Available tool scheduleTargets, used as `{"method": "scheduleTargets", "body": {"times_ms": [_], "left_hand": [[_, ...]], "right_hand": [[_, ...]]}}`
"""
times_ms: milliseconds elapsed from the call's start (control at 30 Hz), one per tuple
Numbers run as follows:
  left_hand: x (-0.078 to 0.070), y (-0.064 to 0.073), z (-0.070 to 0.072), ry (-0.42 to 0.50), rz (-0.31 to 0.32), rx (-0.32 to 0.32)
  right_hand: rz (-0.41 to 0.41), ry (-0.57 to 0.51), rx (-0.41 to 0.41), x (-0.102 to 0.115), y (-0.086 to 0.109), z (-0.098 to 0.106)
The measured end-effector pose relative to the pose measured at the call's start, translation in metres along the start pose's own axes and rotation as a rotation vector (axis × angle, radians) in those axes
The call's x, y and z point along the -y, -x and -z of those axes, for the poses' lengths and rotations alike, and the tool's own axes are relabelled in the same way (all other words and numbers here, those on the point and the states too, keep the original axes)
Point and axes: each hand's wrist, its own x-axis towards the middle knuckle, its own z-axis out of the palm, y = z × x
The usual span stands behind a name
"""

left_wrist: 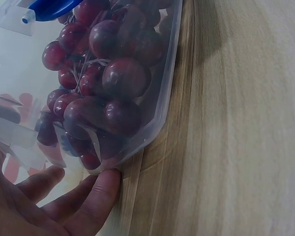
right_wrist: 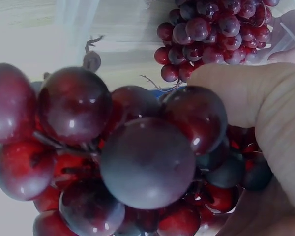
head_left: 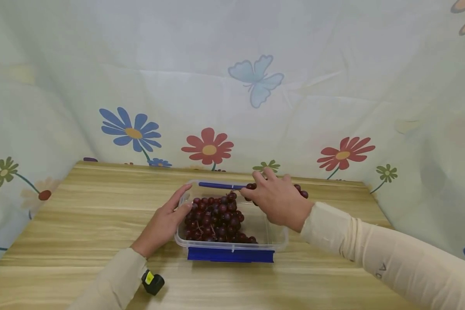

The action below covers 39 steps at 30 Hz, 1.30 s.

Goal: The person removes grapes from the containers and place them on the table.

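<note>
A clear plastic container [head_left: 232, 246] with blue side latches stands on the wooden table. Dark red grapes [head_left: 213, 217] fill its left part, while the right part shows its bare bottom. My left hand [head_left: 164, 221] holds the container's left side, thumb at the rim; in the left wrist view its fingertips [left_wrist: 105, 184] lie against the lower wall. Over the right back of the container, my right hand [head_left: 280, 200] grips a bunch of grapes [right_wrist: 147, 162]. That bunch is mostly covered by the hand in the head view, with a few grapes showing at both sides.
A small black-and-yellow object [head_left: 153, 282] is at the left wrist. The wood-grain table [head_left: 100, 206] reaches back to a pale curtain [head_left: 170, 86] printed with flowers and a butterfly, which also hangs along both sides.
</note>
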Motion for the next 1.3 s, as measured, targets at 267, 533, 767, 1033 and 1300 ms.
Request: {"method": "scheduleTargets", "body": {"times_ms": [267, 533, 767, 1033, 1300], "left_hand": [[-0.001, 0.001, 0.000, 0.004, 0.005, 0.004], [-0.001, 0.002, 0.001, 0.019, 0.008, 0.014], [0.000, 0.002, 0.000, 0.020, 0.008, 0.014], [0.000, 0.001, 0.000, 0.016, 0.015, 0.011], [0.000, 0.001, 0.000, 0.013, 0.014, 0.009]], "right_hand": [[0.002, -0.002, 0.050, -0.004, 0.003, -0.001], [-0.005, -0.029, 0.078, -0.010, 0.008, -0.005], [-0.035, -0.098, 0.107, -0.021, 0.013, -0.006], [-0.069, -0.191, 0.126, -0.035, 0.015, -0.010], [-0.089, -0.201, 0.115, -0.044, 0.020, -0.015]]}}
